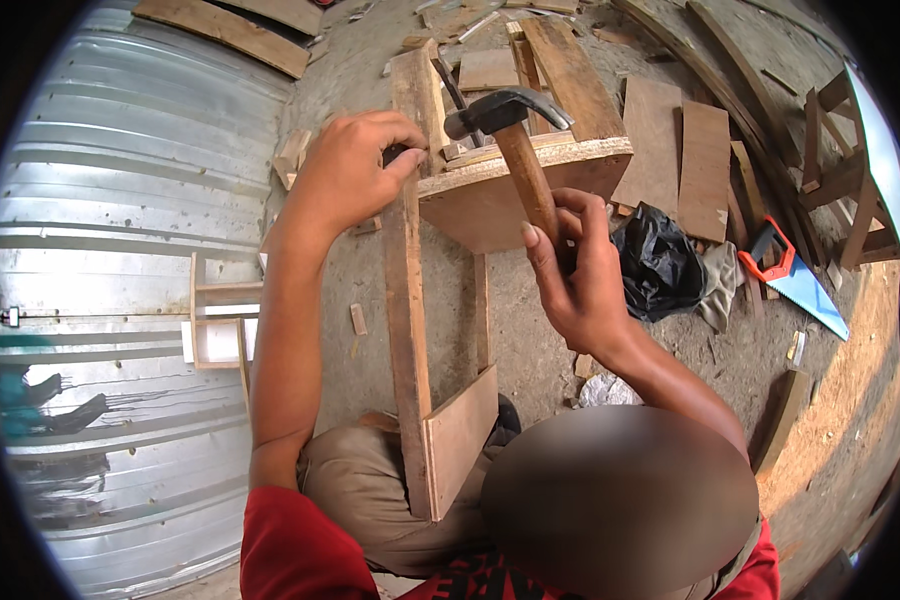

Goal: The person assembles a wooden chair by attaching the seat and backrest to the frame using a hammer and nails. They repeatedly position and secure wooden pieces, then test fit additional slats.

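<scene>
My right hand (580,270) grips a claw hammer (526,170) by its wooden handle, the dark metal head up above the wooden frame. My left hand (350,170) is closed in a pinch against the frame's left post; what sits between the fingertips is too small to name. The wooden frame (406,330) has long posts, a thick board (520,195) across its far part and a plywood piece (460,440) at its near end. That near end rests against my lap and legs.
Corrugated metal sheeting (130,200) lines the left side, with a small wooden frame (220,293) beside it. On the right are a black plastic bag (660,265), a handsaw (810,295), plywood pieces (703,170) and a wooden stand (855,180). Scraps litter the floor.
</scene>
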A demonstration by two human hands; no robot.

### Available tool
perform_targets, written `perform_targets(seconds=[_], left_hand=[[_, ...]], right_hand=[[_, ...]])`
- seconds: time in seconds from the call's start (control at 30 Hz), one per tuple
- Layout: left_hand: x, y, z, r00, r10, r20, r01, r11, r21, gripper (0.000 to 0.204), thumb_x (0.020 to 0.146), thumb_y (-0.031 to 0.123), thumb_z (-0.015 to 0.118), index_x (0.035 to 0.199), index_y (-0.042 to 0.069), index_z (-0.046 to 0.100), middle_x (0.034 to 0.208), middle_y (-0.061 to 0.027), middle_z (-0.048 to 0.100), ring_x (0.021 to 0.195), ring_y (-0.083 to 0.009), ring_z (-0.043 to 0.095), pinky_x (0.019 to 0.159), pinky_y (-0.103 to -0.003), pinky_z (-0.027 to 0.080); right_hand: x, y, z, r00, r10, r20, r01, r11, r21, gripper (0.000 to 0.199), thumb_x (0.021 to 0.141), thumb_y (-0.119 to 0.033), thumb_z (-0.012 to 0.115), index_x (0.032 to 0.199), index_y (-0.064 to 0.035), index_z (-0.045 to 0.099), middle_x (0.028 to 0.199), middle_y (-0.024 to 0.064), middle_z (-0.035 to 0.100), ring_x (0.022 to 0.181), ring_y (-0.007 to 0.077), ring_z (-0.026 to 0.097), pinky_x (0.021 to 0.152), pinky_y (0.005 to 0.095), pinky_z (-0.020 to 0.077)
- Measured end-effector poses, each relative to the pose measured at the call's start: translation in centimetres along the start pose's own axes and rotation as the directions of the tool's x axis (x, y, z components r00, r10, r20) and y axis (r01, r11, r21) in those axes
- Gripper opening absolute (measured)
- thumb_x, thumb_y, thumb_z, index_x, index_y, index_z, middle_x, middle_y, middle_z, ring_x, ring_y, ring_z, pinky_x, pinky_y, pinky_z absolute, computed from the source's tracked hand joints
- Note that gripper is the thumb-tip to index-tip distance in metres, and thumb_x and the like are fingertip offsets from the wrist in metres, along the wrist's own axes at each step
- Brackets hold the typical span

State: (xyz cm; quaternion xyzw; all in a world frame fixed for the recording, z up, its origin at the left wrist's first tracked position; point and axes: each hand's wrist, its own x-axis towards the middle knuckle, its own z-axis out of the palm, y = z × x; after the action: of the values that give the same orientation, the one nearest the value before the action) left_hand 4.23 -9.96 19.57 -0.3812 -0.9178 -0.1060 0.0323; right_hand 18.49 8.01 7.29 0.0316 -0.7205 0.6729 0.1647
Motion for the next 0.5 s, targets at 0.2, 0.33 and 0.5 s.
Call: perform_targets(seconds=[0.2,0.33,0.5], left_hand=[[-0.1,-0.3,-0.1,0.999,-0.037,0.001,0.037,0.998,-0.048,0.013,0.086,0.007,0.066,0.096,0.000,0.069,0.093,-0.0087,0.072,0.085,-0.0190,0.068,0.080,-0.033,0.052],[-0.8,-0.6,-0.1,0.988,-0.127,-0.083,0.083,0.910,-0.405,0.016,0.090,0.009,0.065,0.103,0.000,0.068,0.094,-0.0077,0.072,0.089,-0.0154,0.067,0.084,-0.031,0.051],[-1.3,-0.3,1.1,0.970,-0.168,-0.176,0.034,0.809,-0.587,0.018,0.089,0.004,0.068,0.105,-0.003,0.068,0.098,-0.0076,0.071,0.093,-0.0138,0.065,0.088,-0.029,0.050]], right_hand=[[0.4,0.3,-0.2,1.000,0.013,-0.025,-0.013,1.000,-0.004,0.037,0.096,-0.012,0.060,0.122,0.0006,0.038,0.086,0.0203,0.067,0.067,0.0219,0.067,0.058,0.0332,0.0500],[1.0,-0.2,-0.8,0.999,0.039,-0.017,-0.039,0.999,-0.012,0.036,0.092,-0.016,0.067,0.115,0.0026,0.047,0.085,0.0183,0.067,0.069,0.0187,0.067,0.058,0.0314,0.0501],[5.0,-1.7,-0.6,0.989,-0.129,-0.067,0.129,0.992,0.002,0.033,0.088,-0.017,0.072,0.107,0.0027,0.054,0.081,0.0148,0.067,0.069,0.0173,0.067,0.059,0.0319,0.0507]])
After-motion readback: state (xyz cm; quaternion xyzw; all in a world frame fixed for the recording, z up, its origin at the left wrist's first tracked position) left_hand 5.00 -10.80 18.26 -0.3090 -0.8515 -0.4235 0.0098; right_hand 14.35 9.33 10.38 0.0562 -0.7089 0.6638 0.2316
